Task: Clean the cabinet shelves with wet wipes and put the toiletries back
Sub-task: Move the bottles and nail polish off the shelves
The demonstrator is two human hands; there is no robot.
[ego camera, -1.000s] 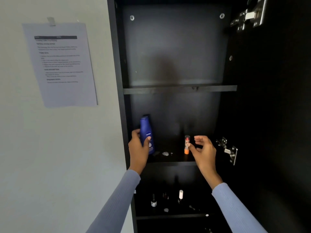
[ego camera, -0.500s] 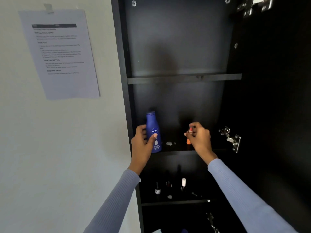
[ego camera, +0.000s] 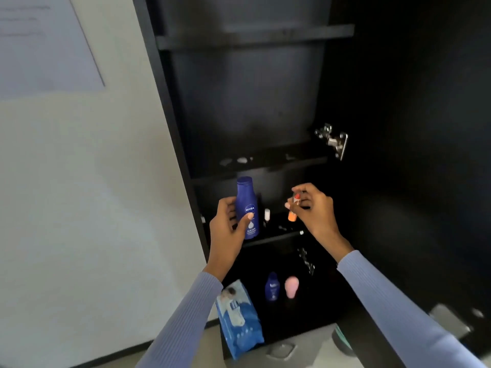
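The cabinet (ego camera: 170,107) stood open, its middle shelf (ego camera: 265,162) bearing pale smears. The left hand (ego camera: 225,229) gripped an upright blue bottle (ego camera: 247,208); at its 3 o'clock the right hand (ego camera: 316,208) pinched an orange tube (ego camera: 293,209). A wipes pack (ego camera: 239,320) leaned at 6 o'clock, beside a small bottle (ego camera: 272,286) and a pink sponge (ego camera: 291,286).

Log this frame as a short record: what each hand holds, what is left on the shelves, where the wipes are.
left hand: grips the blue lotion bottle, upright, in front of the cabinet
right hand: pinches a small orange-tipped tube
middle shelf: pale smears near its left end, no toiletries seen
shelf below: a small white-capped item, partly hidden
bottom compartment: small blue bottle beside a pink item
pack of wipes: at the cabinet's lower left front edge
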